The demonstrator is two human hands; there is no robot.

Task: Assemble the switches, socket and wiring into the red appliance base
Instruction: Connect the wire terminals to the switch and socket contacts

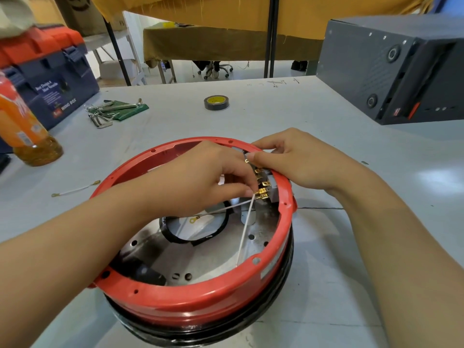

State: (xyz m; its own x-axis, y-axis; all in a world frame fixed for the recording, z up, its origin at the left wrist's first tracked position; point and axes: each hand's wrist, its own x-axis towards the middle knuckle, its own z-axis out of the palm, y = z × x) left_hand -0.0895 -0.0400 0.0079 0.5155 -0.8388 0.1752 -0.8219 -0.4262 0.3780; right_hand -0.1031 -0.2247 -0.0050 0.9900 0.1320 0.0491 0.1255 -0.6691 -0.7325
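The round red appliance base (190,301) sits on the table in front of me, open side up, with a metal floor inside. A grey switch block (272,188) with several brass terminals sits against the inner right wall. My left hand (200,177) reaches inside and pinches the brass end of a white wire (244,229) against a lower terminal. My right hand (298,162) grips the rim and the top of the switch block from outside. A second white wire with a ring lug (194,219) lies across the black-edged opening in the floor.
A loose white wire (75,189) lies left of the base. Black tape roll (216,102) and hex keys (110,110) lie farther back. An orange bottle (22,126) and a toolbox (47,71) stand at left, a dark grey case (391,69) at right.
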